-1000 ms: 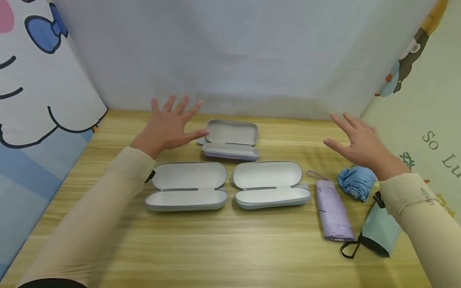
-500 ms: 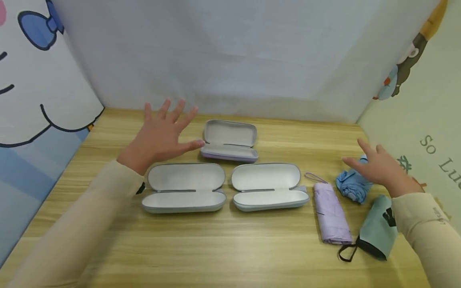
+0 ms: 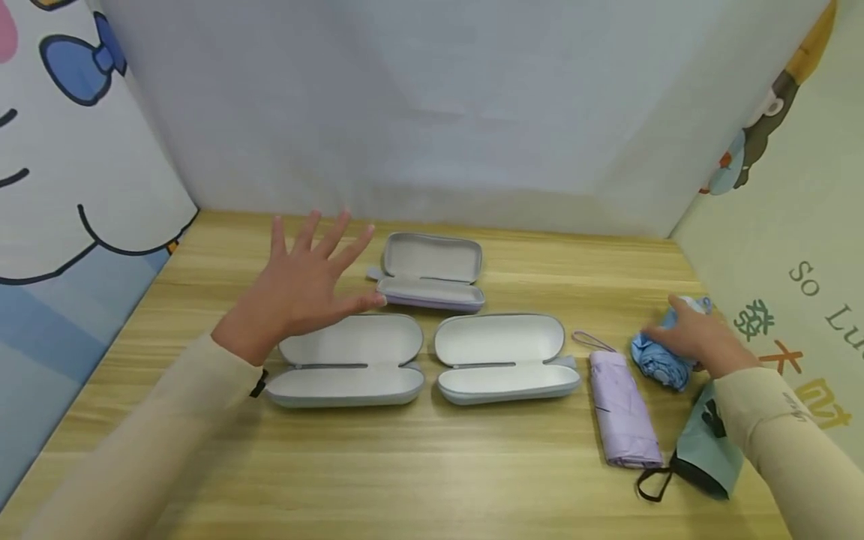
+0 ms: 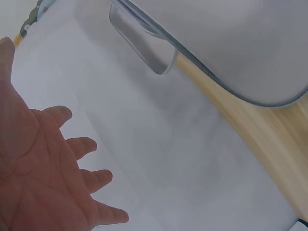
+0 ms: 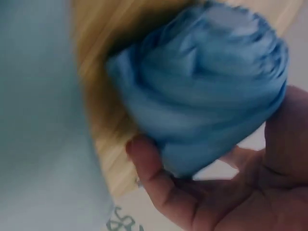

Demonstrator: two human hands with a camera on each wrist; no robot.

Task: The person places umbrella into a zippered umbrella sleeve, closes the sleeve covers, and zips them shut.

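At the right of the table my right hand (image 3: 705, 341) grips a bunched blue folded umbrella (image 3: 658, 364). In the right wrist view its thumb and fingers curl round the blue cloth (image 5: 207, 91). Left of it lies a slim lavender folded umbrella (image 3: 622, 412) with a wrist loop; nearer me is a green one (image 3: 709, 450) with a black end and strap. My left hand (image 3: 290, 296) is held palm down with fingers spread, holding nothing. It overlaps the lid of the front-left open glasses case (image 3: 351, 384) in the head view.
A second open glasses case (image 3: 506, 382), pale-lined, stands in the front row to the right. Behind is a smaller open lavender case (image 3: 432, 259) with a grey lining. A white cloth backdrop (image 3: 439, 112) rises at the table's far edge, with printed panels on both sides.
My right hand has come down from above the table onto the blue umbrella and taken hold of it. The left hand has stayed spread, shifting slightly down and left.
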